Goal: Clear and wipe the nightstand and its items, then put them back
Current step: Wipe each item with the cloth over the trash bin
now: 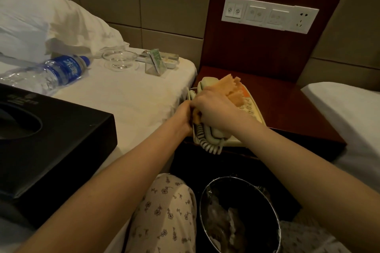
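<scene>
Right hand (213, 107): clamped on cloth (232, 88), pressing it onto telephone (254, 116).
Left hand (183, 117): clamped on telephone, 9 o'clock side; I judge it steadies the set.

I see a dim, warm-tinted room where the white bed sheet (127, 92) catches the most light, the dark red wooden nightstand (287, 104) and black rectangular box (61, 139) sink into shadow, and wide-angle distortion bends the frame's edges.
</scene>
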A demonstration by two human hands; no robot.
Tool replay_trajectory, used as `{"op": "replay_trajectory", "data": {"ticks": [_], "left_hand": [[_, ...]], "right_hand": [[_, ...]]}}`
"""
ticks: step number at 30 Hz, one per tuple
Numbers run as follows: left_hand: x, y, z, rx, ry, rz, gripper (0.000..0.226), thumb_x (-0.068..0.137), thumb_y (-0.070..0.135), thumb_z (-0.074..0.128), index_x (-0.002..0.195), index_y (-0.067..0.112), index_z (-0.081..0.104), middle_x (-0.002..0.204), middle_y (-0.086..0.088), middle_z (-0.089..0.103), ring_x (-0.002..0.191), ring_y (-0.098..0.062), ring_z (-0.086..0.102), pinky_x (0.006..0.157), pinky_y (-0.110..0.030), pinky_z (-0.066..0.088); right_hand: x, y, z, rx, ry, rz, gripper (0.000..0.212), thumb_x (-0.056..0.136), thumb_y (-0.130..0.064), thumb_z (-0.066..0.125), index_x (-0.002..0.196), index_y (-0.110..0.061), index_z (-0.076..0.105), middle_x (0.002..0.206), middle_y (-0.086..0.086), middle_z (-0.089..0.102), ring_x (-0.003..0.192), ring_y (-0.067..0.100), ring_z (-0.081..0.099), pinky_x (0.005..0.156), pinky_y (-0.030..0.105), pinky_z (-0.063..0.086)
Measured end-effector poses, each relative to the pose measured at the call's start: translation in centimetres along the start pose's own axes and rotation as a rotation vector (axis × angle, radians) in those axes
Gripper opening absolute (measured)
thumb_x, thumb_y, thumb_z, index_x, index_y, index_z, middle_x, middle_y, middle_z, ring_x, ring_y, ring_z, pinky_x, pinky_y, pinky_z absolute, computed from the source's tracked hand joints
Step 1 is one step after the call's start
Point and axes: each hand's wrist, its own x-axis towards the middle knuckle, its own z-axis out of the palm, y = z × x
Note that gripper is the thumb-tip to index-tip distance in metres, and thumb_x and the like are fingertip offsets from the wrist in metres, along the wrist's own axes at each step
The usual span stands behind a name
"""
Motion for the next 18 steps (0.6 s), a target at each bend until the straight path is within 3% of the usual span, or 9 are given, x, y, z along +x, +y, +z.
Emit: {"op": "replay_trajectory", "data": {"ticks": [3, 7, 11, 15, 18], "left_hand": [[-0.9, 0.4, 0.3, -0.133, -0.050, -0.077, 0.043, 0.099, 0.033, 0.034, 0.075, 0.006, 0.056, 0.067, -0.013, 0.061, 0.070, -0.027, 0.055, 0.066, -0.035, 0.047], [-1.3, 0.6, 0.6, -0.054, -0.059, -0.068, 0.047, 0.102, 0.028, 0.029, 0.069, 0.006, 0.055, 0.046, -0.011, 0.061, 0.053, -0.026, 0.058, 0.058, -0.034, 0.046], [-1.1, 0.8, 0.6, -0.045, -0.049, -0.098, 0.049, 0.103, 0.021, 0.023, 0.066, 0.006, 0.052, 0.038, -0.009, 0.057, 0.058, -0.025, 0.050, 0.058, -0.034, 0.044], [-1.1, 0.8, 0.4, -0.083, -0.036, -0.122, 0.048, 0.102, 0.020, 0.024, 0.064, 0.007, 0.050, 0.032, -0.007, 0.053, 0.056, -0.023, 0.048, 0.054, -0.029, 0.043], [-0.8, 0.8, 0.1, -0.118, -0.030, -0.140, 0.045, 0.101, 0.021, 0.024, 0.066, 0.008, 0.049, 0.031, -0.006, 0.052, 0.057, -0.022, 0.048, 0.052, -0.029, 0.044]], "right_hand": [[2.5, 1.0, 0.1, 0.015, 0.015, 0.048, 0.020, 0.085, -0.005, 0.048, 0.095, -0.010, 0.064, 0.085, 0.005, 0.061, 0.087, 0.026, 0.056, 0.077, 0.031, 0.036], [5.8, 2.4, 0.7, 0.051, -0.012, 0.141, 0.016, 0.088, -0.004, 0.047, 0.093, -0.009, 0.061, 0.098, 0.012, 0.062, 0.089, 0.026, 0.056, 0.069, 0.030, 0.034], [8.6, 3.5, 1.4, 0.101, -0.027, 0.209, 0.015, 0.088, -0.001, 0.045, 0.086, -0.011, 0.056, 0.095, 0.016, 0.059, 0.092, 0.031, 0.058, 0.067, 0.032, 0.035], [10.9, 4.5, 2.2, 0.145, -0.043, 0.324, 0.023, 0.087, 0.003, 0.044, 0.102, -0.004, 0.060, 0.110, 0.018, 0.058, 0.102, 0.035, 0.057, 0.070, 0.034, 0.037], [11.8, 4.7, 2.3, 0.254, -0.051, 0.337, 0.030, 0.085, -0.001, 0.047, 0.106, -0.016, 0.063, 0.110, 0.010, 0.060, 0.099, 0.029, 0.057, 0.072, 0.034, 0.042]]}}
